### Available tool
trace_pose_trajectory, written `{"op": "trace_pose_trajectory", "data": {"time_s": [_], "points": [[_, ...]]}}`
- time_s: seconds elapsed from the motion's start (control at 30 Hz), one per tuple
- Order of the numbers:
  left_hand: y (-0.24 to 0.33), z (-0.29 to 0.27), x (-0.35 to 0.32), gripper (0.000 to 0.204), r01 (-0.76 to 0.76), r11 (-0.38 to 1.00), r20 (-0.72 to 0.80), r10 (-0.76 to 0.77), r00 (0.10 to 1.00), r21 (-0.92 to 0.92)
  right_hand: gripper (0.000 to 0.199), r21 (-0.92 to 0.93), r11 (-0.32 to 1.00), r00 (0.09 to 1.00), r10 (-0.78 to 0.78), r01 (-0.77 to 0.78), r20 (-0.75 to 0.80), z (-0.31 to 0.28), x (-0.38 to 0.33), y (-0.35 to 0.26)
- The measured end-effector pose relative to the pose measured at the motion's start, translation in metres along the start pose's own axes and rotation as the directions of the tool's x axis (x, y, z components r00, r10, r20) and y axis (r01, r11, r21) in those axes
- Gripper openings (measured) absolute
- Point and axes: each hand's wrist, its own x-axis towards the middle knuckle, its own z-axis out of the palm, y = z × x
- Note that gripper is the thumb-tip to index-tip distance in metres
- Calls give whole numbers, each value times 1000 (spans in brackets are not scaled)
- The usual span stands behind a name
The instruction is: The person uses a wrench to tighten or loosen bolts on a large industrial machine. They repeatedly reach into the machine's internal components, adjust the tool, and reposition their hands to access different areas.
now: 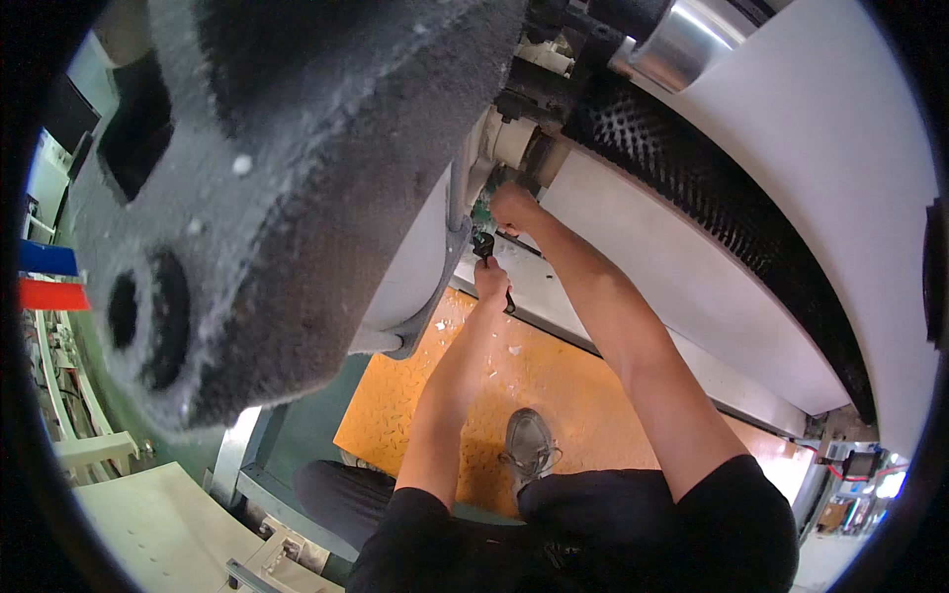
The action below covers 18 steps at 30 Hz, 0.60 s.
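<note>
The left hand [491, 280] has its fingers closed around a small black metal tool [483, 245], far up by the big white machine roller [692, 277]. The right hand [514, 206] reaches into the roller's end; its fingers look curled, but I cannot tell on what. The work looks half done, with the tool in place.

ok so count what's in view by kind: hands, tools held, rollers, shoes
bare hands: 2, left hand and right hand
dark hand tool, gripped by the left: 1
rollers: 2, black spiked roller and shiny metal roller
grey shoe: 1
total: 6
</note>
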Motion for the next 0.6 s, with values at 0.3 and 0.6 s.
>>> {"op": "trace_pose_trajectory", "data": {"time_s": [0.3,0.6], "points": [[-44,28,39,20,-142,982,-83,152,985,123,5,68,998,999,5,-2,-32,16,-13,9],[-101,19,99,23,-280,932,-297,340,892,229,14,67,998,989,11,-1,-150,4,-2,-6]]}}
